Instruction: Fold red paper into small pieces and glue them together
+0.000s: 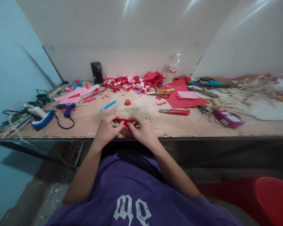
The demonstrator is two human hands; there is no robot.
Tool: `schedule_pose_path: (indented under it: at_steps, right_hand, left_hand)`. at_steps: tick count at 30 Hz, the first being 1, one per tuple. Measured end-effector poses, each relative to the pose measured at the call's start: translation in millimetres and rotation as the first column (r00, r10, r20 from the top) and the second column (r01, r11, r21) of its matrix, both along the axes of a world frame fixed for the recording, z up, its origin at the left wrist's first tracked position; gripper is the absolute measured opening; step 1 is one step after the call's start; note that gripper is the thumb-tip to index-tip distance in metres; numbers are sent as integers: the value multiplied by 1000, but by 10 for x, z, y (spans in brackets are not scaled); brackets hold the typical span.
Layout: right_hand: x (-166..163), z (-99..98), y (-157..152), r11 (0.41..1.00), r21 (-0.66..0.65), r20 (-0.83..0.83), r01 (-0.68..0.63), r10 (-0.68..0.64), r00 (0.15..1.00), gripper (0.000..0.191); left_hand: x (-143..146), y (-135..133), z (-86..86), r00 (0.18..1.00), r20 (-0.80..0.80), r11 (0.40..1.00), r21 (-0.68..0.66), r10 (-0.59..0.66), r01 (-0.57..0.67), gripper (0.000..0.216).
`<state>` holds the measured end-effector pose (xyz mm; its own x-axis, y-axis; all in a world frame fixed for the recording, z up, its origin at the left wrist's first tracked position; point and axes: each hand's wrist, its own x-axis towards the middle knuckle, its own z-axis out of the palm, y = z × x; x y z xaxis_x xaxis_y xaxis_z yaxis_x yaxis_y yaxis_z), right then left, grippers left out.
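The fingers [132, 126] of the left hand [107, 130] and right hand [143, 130] close in a narrow pinch on a small red paper piece [125, 122] near the front edge of the surface [89, 122], probably so both thumbs can press it evenly. Beyond them lie a single red cube [127, 102] and a blue pen [108, 105]; farther out, the scissors [163, 92], red-handled cutter [179, 112] and glue gun [67, 109] rest to either side, likely for easy reach, with the heap of cubes [124, 84] by the wall [129, 53].
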<state>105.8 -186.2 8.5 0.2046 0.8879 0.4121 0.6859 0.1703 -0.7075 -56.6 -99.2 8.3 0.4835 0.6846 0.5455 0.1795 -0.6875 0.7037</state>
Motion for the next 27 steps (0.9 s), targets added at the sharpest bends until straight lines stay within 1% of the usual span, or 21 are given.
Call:
schedule_pose_path:
  at_steps: [4,10,16,20,27]
  right_hand:
    - [4,2,-1,1000,-14,-40,-14,13,999,10]
    - [24,-11,9,1000,-16,-68,2,-3,998,8]
    - [18,8,5,1000,-19,-74,8,-9,997,15]
    - [22,26,-5,999,-38,-64,-19,16,998,22]
    - [24,52,-21,994,-96,-147,-61,46,988,21]
  left_hand:
    - [0,-9,12,1000,4,1000,17,-11,11,7]
    - [-10,-25,1,999,-27,994,98,-44,46,6]
    - [-9,-18,-20,998,-1,987,150,-61,61,5]
    - [-1,-1,-31,998,14,983,171,-62,58,6]
    - [-4,3,-22,998,40,985,167,-54,46,6]
